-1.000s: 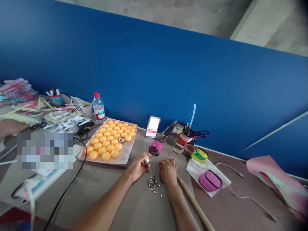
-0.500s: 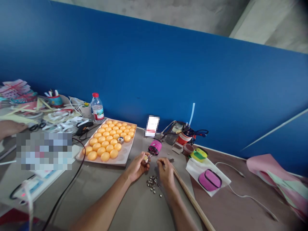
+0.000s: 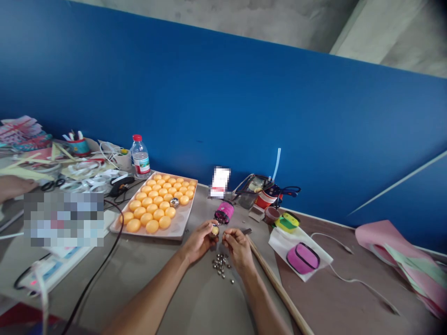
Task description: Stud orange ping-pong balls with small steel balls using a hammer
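Observation:
My left hand (image 3: 200, 240) is closed around an orange ball (image 3: 215, 230) partly covered with shiny silver pieces. Close to its right side, my right hand (image 3: 239, 245) has thumb and fingertips pinched together; whatever is between them is too small to make out. Below both hands lies a loose pile of small silver studs (image 3: 220, 263). Just beyond the ball, a magenta pouch (image 3: 225, 211) lies on its side, its mouth facing me with silver pieces at it. A wooden-handled tool (image 3: 275, 281), perhaps a hammer, rests right of my right hand.
Left stands a white tray (image 3: 179, 227) of orange balls (image 3: 152, 226), with one silver-covered ball (image 3: 174, 202) among them. Behind it is a water bottle (image 3: 141, 158). A magenta-and-black piece (image 3: 303, 258) lies on white paper at right. Another person's hand (image 3: 16, 186) shows far left.
My right hand has moved left and closer to the ball. The ball has turned in my left hand, so its orange side now faces me more.

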Tool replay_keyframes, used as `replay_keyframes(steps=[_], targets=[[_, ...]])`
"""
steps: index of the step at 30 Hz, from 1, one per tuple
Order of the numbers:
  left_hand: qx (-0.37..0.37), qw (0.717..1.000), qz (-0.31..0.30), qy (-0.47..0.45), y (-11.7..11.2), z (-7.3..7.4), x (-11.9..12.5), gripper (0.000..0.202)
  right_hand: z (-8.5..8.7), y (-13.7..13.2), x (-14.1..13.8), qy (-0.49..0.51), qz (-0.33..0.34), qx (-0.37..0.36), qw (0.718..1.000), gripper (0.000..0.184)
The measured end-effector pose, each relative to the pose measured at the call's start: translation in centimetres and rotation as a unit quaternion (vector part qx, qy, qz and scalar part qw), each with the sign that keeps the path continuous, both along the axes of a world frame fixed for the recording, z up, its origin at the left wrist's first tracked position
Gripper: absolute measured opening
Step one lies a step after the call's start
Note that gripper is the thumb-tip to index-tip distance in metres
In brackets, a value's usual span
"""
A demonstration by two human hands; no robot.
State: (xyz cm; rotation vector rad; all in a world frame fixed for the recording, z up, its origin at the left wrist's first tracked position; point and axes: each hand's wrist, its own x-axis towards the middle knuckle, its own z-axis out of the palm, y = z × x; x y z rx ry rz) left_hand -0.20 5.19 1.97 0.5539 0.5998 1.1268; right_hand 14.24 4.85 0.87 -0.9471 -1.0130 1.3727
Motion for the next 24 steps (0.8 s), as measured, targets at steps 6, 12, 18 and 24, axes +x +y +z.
replay_keyframes(steps=[6,12,18,24], targets=[[0.0,1.0,0.001,0.03,-0.1,0.1,0.4,0.038,-0.1,-0.2,-0.1,-0.061,0.012,0.011,0.998,0.02],[0.012,0.998,0.013,0.053,0.0,-0.5,0.7,0.045,0.5,-0.5,-0.6,-0.083,0.024,0.004,0.996,0.018],[0.039,0.996,0.02,0.077,-0.2,-0.9,1.0,0.046,0.9,-0.7,-0.9,-0.09,0.042,0.01,0.995,0.016],[0.054,0.994,0.016,0.095,-0.2,-1.5,1.1,0.043,0.6,-0.5,-1.0,-0.094,0.047,0.0,0.995,0.017]])
